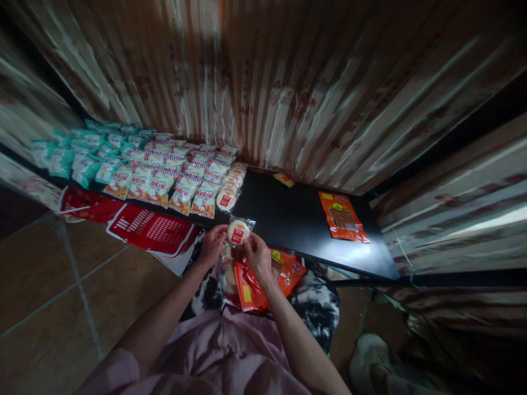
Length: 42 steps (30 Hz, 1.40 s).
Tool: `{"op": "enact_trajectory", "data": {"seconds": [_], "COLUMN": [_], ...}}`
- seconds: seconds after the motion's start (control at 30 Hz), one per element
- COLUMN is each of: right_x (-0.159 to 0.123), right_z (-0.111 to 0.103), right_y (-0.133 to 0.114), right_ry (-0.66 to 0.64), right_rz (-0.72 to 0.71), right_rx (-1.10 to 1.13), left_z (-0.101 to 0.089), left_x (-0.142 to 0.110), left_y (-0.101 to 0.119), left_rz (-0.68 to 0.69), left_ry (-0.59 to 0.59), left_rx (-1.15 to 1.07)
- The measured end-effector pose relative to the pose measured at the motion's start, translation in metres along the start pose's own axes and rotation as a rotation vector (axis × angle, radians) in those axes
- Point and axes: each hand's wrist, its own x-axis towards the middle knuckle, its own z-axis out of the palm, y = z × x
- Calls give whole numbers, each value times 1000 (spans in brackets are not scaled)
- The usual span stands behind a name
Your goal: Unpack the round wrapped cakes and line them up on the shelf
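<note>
Beyond a pink cloth shirt (230, 351), the left hand (213, 246) and right hand (258, 255), nearly closed, pinch a round pale plastic-wrapped snack (237, 231) at the black tabletop's (284, 214) front edge.

Cracker (237, 231) is cream with a red label. Pouches (346, 216) are orange with yellow patches. Left bags (84, 166) show teal and white; middle bags (185, 192) white and orange, edges striped. Shelf (284, 204) is black. Curtain (288, 104) bears brown and pale stripes.

Pleated curtains (263, 82) behind glossy black shelf (284, 206); brown tiled floor (37, 291) (pale grout (77, 283)).
</note>
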Motion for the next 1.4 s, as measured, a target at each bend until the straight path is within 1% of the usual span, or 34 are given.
{"op": "enact_trajectory", "data": {"seconds": [0.23,0.43,0.63,0.77,0.87,1.0,1.1,1.2,1.27,1.33,1.4], "right_x": [18,36,48,55,60,67,70,74,77,81,84], "right_z": [6,14,20,24,29,34,37,38,40,42,44], "right_y": [-8,-12,-15,-17,-17,-18,-21,-22,-22,-21,-21], "right_ry": [-28,-7,-41,-35,-24,-16,5,26,28,21,17], "right_rz": [-27,-42,-66,-101,-94,-74,-53,-36,-32,-33,-30], "right_rx": [41,-9,-68,-84,-96,-94,-99,-115,-114,-101,-80], "left_z": [-3,-3,-4,-5,-5,-3,-1,0,0,0,-1], "left_x": [15,30,36,39,42,47,50,52,52,51,50], "left_y": [-2,0,-1,-2,-4,-8,-8,-4,-2,-1,-3], "left_rz": [66,96,122,163,206,265,258,210,177,180,215], "left_ry": [39,80,96,116,119,156,164,182,196,201,198], "left_rx": [36,58,72,90,106,135,81,11,9,26,31]}}
